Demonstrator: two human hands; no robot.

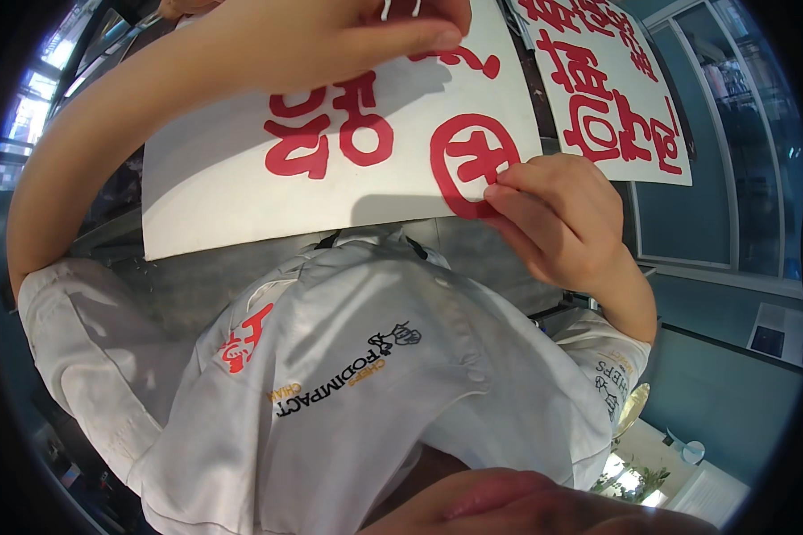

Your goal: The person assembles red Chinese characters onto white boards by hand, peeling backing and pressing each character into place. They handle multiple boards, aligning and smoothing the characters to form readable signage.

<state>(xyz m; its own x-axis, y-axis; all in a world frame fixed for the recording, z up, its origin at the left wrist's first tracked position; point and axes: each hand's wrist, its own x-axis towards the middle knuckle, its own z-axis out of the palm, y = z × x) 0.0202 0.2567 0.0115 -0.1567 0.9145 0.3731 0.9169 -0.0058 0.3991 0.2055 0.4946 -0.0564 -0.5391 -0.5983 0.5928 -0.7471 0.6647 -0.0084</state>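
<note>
A white board [205, 209] with large red characters lies across in front of me. At its near right, my right hand [567, 218] bends down with thumb and fingertips pinched at the right edge of a red ringed character [446, 178], touching it. My left hand [393, 40] reaches over the far part of the board, its arm curving in from the left. Its thumb and index tips come together above a red character [486, 64]. Thin pale shapes show between its fingers, too cut off by the upper edge to make out. More red characters [366, 134] sit left of the ring.
A second white board [642, 174] with red characters lies beyond the first board's right side. Glass-fronted blue-grey cabinets [687, 214] stand to the right. Grey flooring [187, 294] shows below the near board edge. What looks like part of another hand [186, 7] appears at the upper left.
</note>
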